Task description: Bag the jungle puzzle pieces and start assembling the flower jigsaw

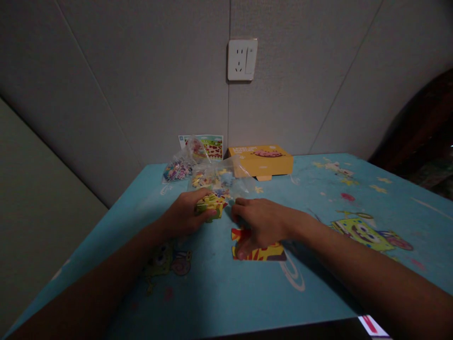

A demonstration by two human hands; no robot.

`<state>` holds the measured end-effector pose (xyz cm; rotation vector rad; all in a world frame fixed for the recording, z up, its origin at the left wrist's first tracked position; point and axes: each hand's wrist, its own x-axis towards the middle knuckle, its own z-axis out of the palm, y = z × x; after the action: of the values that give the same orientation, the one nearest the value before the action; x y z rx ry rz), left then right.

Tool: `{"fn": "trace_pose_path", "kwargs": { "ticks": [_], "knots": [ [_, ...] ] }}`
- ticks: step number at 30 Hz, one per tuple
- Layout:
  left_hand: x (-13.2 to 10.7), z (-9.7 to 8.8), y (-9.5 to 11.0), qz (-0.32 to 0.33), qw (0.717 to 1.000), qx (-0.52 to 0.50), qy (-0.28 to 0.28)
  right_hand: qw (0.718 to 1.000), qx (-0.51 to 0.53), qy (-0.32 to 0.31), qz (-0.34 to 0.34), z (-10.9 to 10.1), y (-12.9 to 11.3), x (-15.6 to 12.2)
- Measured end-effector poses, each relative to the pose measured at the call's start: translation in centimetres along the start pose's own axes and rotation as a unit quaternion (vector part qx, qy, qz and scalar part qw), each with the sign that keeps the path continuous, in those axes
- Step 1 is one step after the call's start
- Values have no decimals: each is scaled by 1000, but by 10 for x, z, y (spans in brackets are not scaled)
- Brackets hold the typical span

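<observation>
Likely matching yellow-green cardboard jigsaw pieces, clamped in left fingers, with red-yellow cardboard section under parted right fingers; needs aligning.

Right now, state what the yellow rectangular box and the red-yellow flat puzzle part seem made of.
Yellow rectangular box: probably smooth printed cardboard, given its straight edges and protruding flap.
Red-yellow flat puzzle part: likely printed cardboard, finish unclear; its knobbed left edge looks cut.

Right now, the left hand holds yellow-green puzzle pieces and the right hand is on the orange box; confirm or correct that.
Not the orange box: the head view shows the right hand over the red-and-yellow puzzle part. The rest stands.
</observation>
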<state>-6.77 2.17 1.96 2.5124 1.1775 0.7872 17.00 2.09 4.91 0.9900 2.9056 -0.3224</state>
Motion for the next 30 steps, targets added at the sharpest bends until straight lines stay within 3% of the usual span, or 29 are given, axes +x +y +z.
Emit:
{"fn": "trace_pose_path", "kwargs": {
  "ticks": [3,18,25,30],
  "knots": [
    [0,1,-1,-7,999,6,-37,999,18,-22,-15,-1,-1,0],
    [2,3,1,-33,998,-7,-48,994,109,10,-23,2,-7,2],
    [3,2,4,-10,997,-53,-49,979,110,171,-30,9,-1,8],
    [1,6,1,-14,997,-43,-64,962,145,228,-27,14,0,11]
  ]
}}
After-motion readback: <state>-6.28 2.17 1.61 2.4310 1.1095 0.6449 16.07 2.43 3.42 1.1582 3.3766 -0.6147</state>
